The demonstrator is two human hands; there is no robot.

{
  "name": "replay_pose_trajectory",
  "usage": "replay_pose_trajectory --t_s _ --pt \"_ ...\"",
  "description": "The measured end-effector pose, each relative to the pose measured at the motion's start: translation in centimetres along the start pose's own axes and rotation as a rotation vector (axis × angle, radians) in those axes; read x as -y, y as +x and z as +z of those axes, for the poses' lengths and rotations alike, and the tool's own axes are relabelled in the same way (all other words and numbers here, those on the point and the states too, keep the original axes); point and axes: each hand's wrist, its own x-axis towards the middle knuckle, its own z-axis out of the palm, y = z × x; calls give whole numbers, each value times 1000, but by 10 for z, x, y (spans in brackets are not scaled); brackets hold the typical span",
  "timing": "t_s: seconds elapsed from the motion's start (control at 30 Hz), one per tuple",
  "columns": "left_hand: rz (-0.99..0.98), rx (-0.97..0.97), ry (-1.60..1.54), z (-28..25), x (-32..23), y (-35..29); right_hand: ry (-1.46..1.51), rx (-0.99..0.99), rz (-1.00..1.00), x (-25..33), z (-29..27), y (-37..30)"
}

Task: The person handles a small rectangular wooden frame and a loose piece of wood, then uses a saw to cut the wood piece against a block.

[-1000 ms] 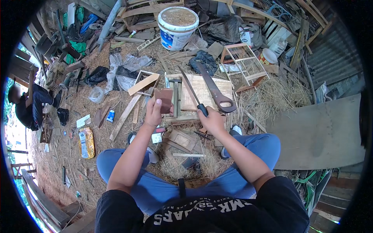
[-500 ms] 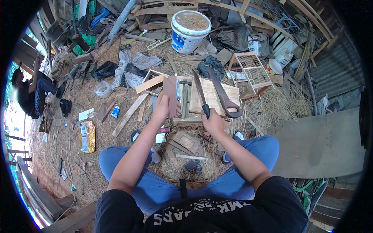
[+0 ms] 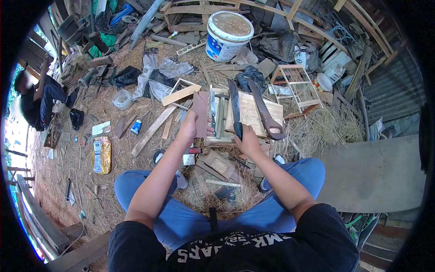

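Note:
My left hand (image 3: 189, 129) grips a flat brown wooden board (image 3: 200, 111), its fingertips showing past the right edge. In my right hand (image 3: 249, 144) is the black handle of a machete (image 3: 234, 106), its broad dark blade pointing away from me. The blade is apart from the brown board. Between them a slimmer knife (image 3: 213, 109) lies beside the brown board. To the right, a handsaw (image 3: 263, 106) with a brown handle rests on a pale wooden board (image 3: 247, 109), which lies over a low wooden work base (image 3: 219, 142).
A small slatted wooden frame (image 3: 297, 86) stands at the right, before a white bucket (image 3: 230, 34) further back. Planks (image 3: 152, 133) and offcuts lie on the straw-covered ground. A grey sheet (image 3: 371, 172) is at my right. Another person (image 3: 38, 99) sits far left.
The machete has turned, so its blade shows broader and flatter. My left hand's fingers have shifted along the brown board. The whole view has slid slightly.

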Motion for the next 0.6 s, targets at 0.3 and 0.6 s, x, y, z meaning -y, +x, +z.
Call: replay_pose_trajectory --t_s 0.3,0.6 --pt "59 -51 163 17 -8 -19 -329 -274 33 -45 -56 -18" --pt "184 14 457 31 8 -24 -532 -224 13 -92 -61 -38"
